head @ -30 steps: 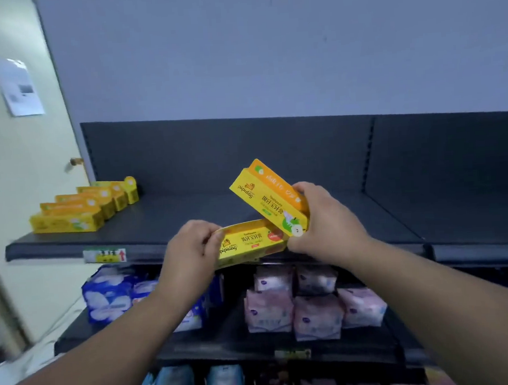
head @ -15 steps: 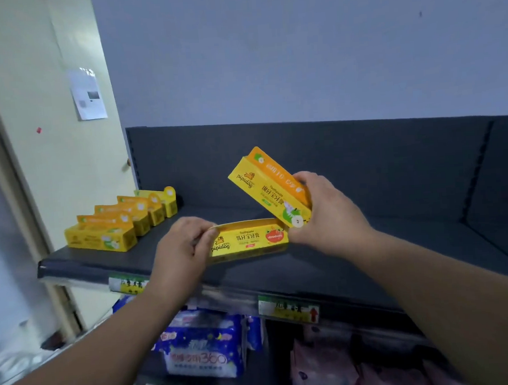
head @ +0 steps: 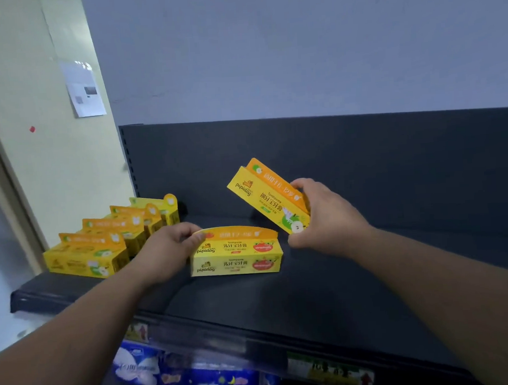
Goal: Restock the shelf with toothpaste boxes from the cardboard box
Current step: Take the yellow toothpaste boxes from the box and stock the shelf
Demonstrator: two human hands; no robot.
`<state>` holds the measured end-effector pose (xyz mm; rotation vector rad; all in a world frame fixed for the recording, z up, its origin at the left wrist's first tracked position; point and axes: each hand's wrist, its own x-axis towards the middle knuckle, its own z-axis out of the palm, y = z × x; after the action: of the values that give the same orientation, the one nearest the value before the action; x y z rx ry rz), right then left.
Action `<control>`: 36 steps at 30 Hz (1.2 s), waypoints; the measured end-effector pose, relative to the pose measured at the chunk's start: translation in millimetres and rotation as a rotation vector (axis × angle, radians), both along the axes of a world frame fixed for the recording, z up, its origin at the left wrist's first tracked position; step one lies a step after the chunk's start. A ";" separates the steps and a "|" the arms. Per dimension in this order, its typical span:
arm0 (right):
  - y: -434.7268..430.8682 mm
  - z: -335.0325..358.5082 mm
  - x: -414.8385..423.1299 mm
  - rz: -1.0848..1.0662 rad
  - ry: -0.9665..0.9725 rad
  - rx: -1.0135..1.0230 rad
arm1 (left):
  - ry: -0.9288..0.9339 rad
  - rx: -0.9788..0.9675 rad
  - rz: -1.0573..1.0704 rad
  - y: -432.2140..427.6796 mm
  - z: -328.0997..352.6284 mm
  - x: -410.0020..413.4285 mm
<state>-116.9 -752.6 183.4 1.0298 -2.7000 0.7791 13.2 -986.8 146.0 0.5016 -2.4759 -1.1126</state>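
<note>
The left end of the strawberry toothpaste box [head: 236,256] is pinched by the curled fingers of the left hand [head: 167,251]. The box is laid lengthwise, left to right, seemingly resting on the shelf [head: 312,296]. The apple toothpaste box [head: 269,196] is gripped at its lower end by the right hand [head: 328,217] and tilted up-left above the shelf. The stocked row [head: 113,239] lies leftward, nearer the left hand.

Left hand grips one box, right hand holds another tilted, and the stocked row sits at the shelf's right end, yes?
No. The head view shows the stocked row at the left end of the shelf. Rest holds: left hand on the level box, right hand on the tilted box.
</note>
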 end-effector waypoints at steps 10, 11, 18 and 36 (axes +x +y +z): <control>-59.2 4.5 26.6 -0.095 -0.010 0.089 | -0.287 -0.293 -0.366 -59.6 15.3 -0.1; -67.2 6.3 31.6 -0.099 0.001 0.086 | -0.298 -0.311 -0.395 -62.2 15.6 2.1; -128.2 18.1 71.9 -0.066 0.077 0.101 | 0.184 -0.389 -0.281 -93.6 30.1 29.6; -251.9 5.7 160.2 0.260 0.021 0.267 | -0.008 -0.268 -0.174 -231.7 27.5 141.7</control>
<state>43.3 -1004.6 189.1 1.4611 -2.7383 0.4450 154.9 -1218.5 173.5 0.2156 -2.6619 -0.8191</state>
